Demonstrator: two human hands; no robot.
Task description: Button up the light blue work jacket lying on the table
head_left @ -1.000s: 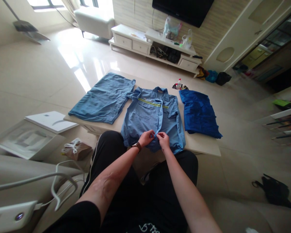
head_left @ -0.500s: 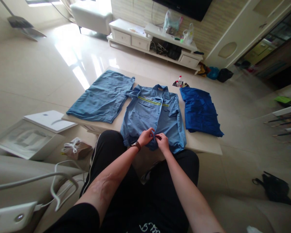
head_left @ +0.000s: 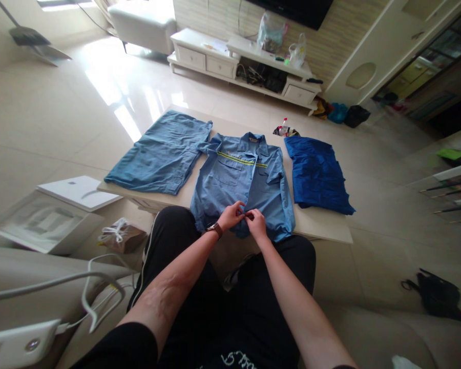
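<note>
A light blue work shirt (head_left: pixel 230 177) with yellow chest stripes lies face up before me, collar away, its lower end at the table's near edge. My left hand (head_left: pixel 231 216), with a watch on the wrist, pinches the front placket near the hem. Close against it, my right hand (head_left: pixel 256 224) pinches the other side of the same opening. Whether a button is between the fingers is too small to tell. To the left lie folded light blue trousers (head_left: pixel 159 154). On the right is a folded dark blue garment (head_left: pixel 318 174).
The garments rest on a low cream table (head_left: pixel 322 225). A bottle with a red cap (head_left: pixel 285 124) shows past its far edge. Left of my knees are a white box (head_left: pixel 79 192), a tied brown bag (head_left: pixel 123 236) and a white cable (head_left: pixel 88 287). A TV cabinet (head_left: pixel 221 67) stands beyond.
Both hands stay at the shirt's lower front, with only slight finger movement. The right hand's fingers have curled a little closer to the left. The garments lie as before.
</note>
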